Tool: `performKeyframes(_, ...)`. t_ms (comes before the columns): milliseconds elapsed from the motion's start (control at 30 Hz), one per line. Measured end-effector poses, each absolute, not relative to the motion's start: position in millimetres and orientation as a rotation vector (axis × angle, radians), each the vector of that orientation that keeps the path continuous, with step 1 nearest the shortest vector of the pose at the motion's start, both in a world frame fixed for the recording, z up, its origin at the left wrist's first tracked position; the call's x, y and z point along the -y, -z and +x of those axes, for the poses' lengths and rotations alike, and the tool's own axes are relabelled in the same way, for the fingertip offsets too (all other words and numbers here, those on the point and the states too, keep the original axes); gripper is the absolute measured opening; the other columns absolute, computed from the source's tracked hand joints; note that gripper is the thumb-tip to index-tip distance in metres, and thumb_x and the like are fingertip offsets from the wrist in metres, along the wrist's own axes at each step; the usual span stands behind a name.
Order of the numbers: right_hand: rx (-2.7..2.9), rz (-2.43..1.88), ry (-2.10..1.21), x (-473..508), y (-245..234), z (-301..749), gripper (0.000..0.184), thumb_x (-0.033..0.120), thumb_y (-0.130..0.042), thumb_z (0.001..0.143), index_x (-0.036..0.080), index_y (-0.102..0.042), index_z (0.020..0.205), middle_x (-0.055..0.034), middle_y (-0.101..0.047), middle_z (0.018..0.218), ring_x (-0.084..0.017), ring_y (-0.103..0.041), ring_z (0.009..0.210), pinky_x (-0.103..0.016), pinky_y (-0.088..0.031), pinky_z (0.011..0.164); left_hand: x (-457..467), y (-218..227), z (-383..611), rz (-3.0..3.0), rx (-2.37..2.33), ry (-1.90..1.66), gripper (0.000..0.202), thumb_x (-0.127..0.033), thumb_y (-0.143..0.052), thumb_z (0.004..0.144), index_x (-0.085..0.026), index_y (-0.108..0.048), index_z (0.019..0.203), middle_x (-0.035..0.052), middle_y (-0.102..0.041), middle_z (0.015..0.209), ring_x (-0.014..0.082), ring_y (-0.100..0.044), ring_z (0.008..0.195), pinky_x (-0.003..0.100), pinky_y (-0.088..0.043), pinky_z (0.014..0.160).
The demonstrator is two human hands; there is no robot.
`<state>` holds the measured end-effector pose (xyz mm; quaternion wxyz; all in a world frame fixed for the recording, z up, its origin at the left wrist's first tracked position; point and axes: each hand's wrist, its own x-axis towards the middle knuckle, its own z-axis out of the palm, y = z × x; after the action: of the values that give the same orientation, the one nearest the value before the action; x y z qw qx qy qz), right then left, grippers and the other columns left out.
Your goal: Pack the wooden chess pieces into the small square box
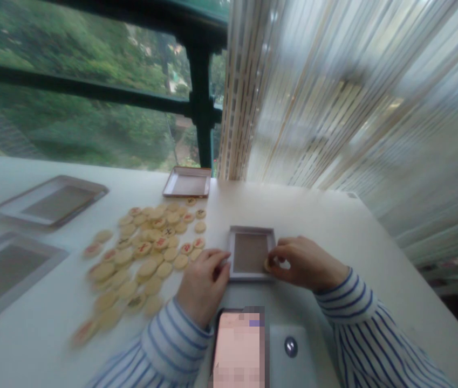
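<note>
A small box tray (251, 229) with a grey-brown bottom and pale walls lies between my hands. At its right side my right hand (303, 261) pinches a round wooden xiangqi piece (268, 264), held low by the front right corner. The fingers of my left hand (202, 285) are curled, their tips against the tray's left wall. To the left spreads a loose heap of xiangqi pieces (148, 245), some marked with red or black characters and others showing blank faces. The nearer pieces look blurred.
A phone (239, 350), its screen pixelated, and a pale flat box with a dark round emblem (291, 346) lie in front of me. More shallow trays stand at the back (187, 182), far left (56, 199) and left edge (8, 275). Behind the white table hang blinds (239, 91) beside a window.
</note>
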<state>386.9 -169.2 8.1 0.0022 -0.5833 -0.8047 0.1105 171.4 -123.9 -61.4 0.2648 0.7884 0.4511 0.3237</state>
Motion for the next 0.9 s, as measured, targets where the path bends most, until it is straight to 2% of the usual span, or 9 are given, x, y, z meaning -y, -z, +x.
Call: performKeyframes(900, 2.599, -1.86, -0.401, 168.2, -8.2, 387.0, 0.023, 0.034, -0.049, 0.082, 0.024, -0.07, 0.083, -0.0031, -0.066, 0.08, -0.013, -0.059, 0.067, -0.024, -0.039, 0.064, 124.8, 60.2, 170.8, 2.151, -1.237, -0.862, 0.025, -0.026, -0.049, 0.078, -0.016, -0.068, 0.09, 0.0073, -0.065, 0.089, 0.0157, -0.061, 0.071, 0.03, -0.05, 0.071)
